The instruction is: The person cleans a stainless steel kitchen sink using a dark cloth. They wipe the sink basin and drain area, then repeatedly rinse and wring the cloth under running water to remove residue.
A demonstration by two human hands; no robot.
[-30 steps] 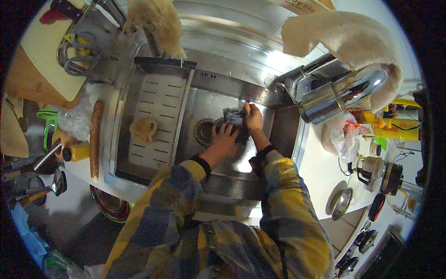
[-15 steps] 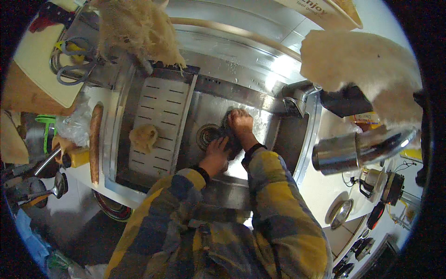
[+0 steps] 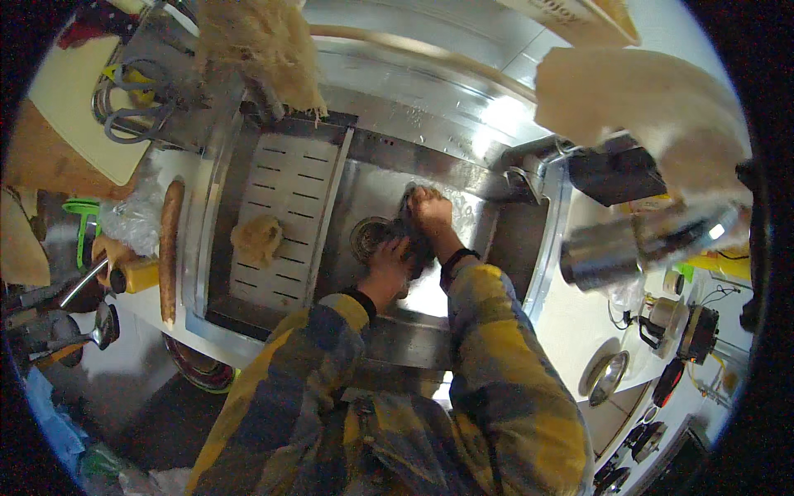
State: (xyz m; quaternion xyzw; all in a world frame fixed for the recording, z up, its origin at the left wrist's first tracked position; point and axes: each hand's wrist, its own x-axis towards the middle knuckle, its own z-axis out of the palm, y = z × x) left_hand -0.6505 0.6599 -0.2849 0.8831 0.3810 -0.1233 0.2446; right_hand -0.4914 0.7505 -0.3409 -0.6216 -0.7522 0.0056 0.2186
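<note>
Curled grip of right hand (image 3: 432,217) on dark bundle (image 3: 421,246), left hand (image 3: 388,268) against it (closure unclear)

A kitchen: a steel sink (image 3: 372,182) is set into a pale surface (image 3: 571,326), with a cream cutting board (image 3: 78,116) toward the far left corner and a metal bowl (image 3: 609,377) near the right-hand front edge.

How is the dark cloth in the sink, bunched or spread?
Bunched: the dark cloth forms a compact lump under the left hand and right hand.
</note>
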